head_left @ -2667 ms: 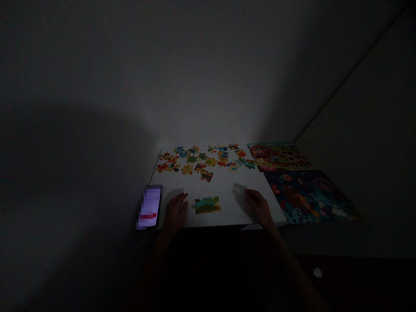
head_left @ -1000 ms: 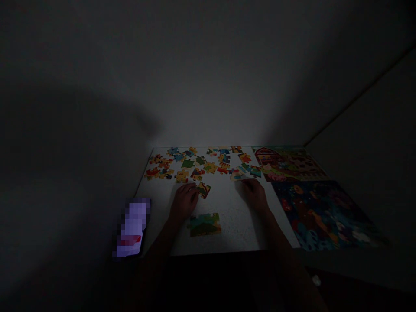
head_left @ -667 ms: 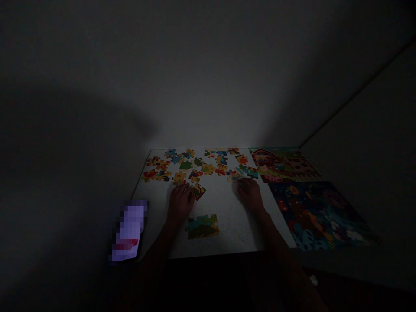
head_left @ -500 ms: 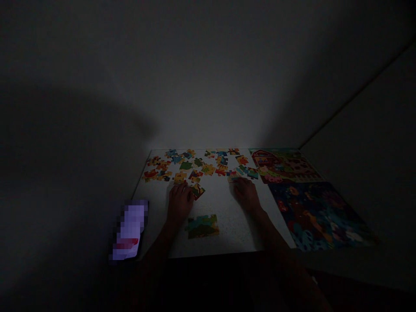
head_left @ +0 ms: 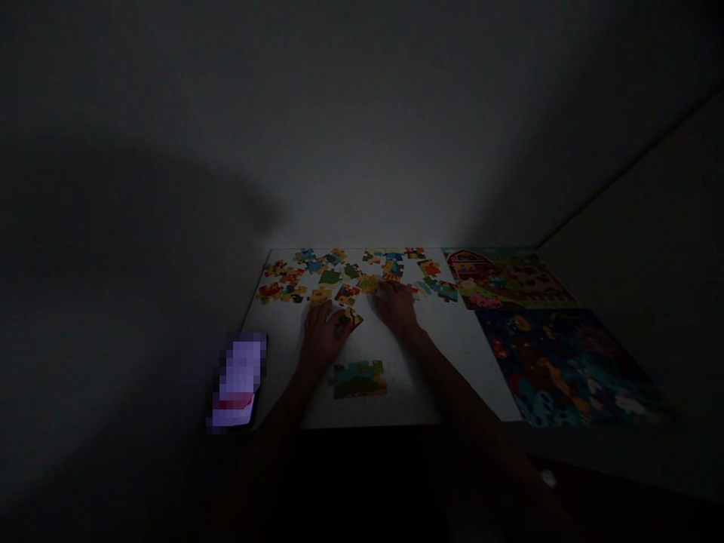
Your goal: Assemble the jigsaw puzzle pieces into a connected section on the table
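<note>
The scene is dim. My left hand (head_left: 323, 335) rests on the white table (head_left: 452, 362), its fingertips against a dark jigsaw piece (head_left: 351, 319); whether it grips the piece I cannot tell. My right hand (head_left: 396, 307) lies among the scattered colourful jigsaw pieces (head_left: 345, 275), its fingertips hidden at their edge. Below both hands, nearer me, lies a small joined section of puzzle (head_left: 358, 379) showing green and blue.
Two picture sheets lie on the table's right side, a barn scene (head_left: 506, 279) and a dark blue underwater scene (head_left: 566, 367). A lit phone (head_left: 237, 381), pixelated, lies off the table's left edge. Walls (head_left: 396, 151) close the far side.
My right hand has slid left and forward to the middle of the pieces. My left hand has stayed by the dark piece, and the view has shifted slightly.
</note>
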The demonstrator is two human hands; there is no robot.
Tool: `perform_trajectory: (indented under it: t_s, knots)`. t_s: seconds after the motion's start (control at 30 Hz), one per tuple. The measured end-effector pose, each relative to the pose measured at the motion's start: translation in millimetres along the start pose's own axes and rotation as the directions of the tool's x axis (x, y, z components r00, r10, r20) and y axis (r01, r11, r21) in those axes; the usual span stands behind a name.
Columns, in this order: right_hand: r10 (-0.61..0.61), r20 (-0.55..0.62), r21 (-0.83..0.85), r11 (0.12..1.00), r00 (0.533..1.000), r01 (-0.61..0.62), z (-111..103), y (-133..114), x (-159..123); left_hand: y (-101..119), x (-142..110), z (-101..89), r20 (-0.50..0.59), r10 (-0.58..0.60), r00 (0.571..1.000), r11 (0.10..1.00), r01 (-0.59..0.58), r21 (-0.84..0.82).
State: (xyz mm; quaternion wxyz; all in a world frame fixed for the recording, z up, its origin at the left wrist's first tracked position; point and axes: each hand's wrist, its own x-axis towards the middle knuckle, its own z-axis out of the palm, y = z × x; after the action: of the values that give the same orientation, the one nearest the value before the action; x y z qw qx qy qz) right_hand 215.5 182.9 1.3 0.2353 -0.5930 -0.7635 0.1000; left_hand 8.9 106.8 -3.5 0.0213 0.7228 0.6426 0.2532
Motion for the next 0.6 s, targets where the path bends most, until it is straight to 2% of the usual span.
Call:
perform_trajectory:
  t_s: [0.17, 0.43, 0.6]
  knots:
    - [0.045, 0.000, -0.044, 0.998, 0.999, -0.045, 9, -5, 4, -2, -1, 2.9, -0.014, -0.003, 1.000, 1.000, 0.003, 0.001]
    - [0.054, 0.008, -0.085, 0.995, 0.999, -0.053, 9, -5, 3, -3, -1, 2.6, -0.027, -0.002, 1.000, 1.000, 0.002, -0.002]
    - [0.138, 0.002, -0.089, 0.986, 0.990, -0.138, 10, -9, 13, -2, 0, 1.2, -0.015, 0.003, 1.000, 1.000, -0.002, 0.015]
